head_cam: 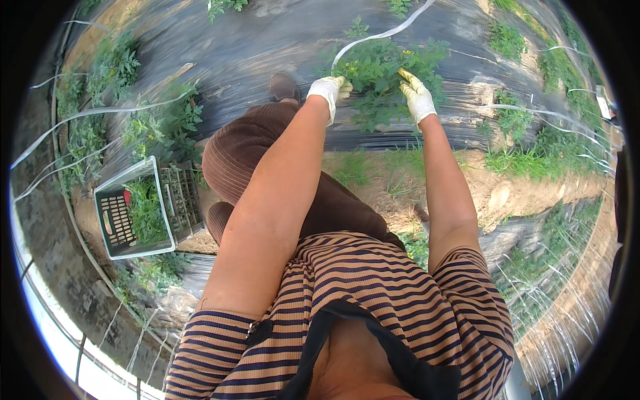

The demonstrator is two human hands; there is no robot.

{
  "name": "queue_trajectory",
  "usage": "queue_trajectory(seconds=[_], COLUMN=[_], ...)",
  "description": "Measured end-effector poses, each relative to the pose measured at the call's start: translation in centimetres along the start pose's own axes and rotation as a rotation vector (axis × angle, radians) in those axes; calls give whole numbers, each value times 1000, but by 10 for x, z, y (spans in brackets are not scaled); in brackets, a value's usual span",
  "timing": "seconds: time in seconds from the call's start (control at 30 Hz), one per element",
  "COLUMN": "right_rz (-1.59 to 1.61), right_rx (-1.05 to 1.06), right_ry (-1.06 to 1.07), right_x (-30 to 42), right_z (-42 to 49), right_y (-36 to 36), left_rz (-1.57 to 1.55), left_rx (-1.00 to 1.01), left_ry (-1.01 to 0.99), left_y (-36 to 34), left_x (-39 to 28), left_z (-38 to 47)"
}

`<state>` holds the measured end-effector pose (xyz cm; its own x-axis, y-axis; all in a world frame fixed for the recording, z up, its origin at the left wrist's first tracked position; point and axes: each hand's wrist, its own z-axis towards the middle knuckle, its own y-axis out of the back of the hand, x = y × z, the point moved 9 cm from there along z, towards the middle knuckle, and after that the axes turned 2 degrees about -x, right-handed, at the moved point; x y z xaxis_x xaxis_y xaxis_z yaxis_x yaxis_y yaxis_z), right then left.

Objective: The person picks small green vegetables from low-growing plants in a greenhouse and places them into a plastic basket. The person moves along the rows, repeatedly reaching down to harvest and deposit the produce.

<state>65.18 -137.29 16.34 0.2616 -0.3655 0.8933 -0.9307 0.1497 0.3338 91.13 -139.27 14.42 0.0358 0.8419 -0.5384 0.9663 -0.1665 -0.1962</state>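
My left hand (330, 93), in a white glove with yellow-green stained fingers, is at the left edge of a leafy tomato plant (378, 75). Its fingers are curled, and their tips are too small and partly hidden to show a grip. A white strip of twine (385, 34) runs down to the plant just by this hand. My right hand (417, 95), gloved the same way and more stained at the fingertips, reaches into the leaves from the right. Whether it pinches a stem is not clear. Small yellow flowers (407, 52) show among the foliage between and above the hands.
Black plastic mulch film (240, 45) covers the bed. A plastic crate (167, 240) holding cut greenery (147, 210) stands at the left on the soil path. More plants (507, 40) and white twines (542, 110) line both sides. Grass (352, 167) grows along the bed edge.
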Motion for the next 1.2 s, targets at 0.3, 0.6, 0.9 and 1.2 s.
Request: queue_trajectory(seconds=[0.3,0.6,0.9,1.2], right_rz=[49,154,252,-391], right_rx=[35,-28,-7,133], right_ry=[-157,-208,-236,-442], right_x=[-5,-13,-19,-90], right_z=[25,18,-3,-11], right_y=[22,33,40,40], left_rz=[-125,-80,-153,-156], left_rx=[18,54,-1,-11], left_ry=[-42,-48,-66,-70], left_y=[-13,-20,-12,-17], left_x=[-17,-18,-24,-27], left_z=[-8,-5,-2,-4])
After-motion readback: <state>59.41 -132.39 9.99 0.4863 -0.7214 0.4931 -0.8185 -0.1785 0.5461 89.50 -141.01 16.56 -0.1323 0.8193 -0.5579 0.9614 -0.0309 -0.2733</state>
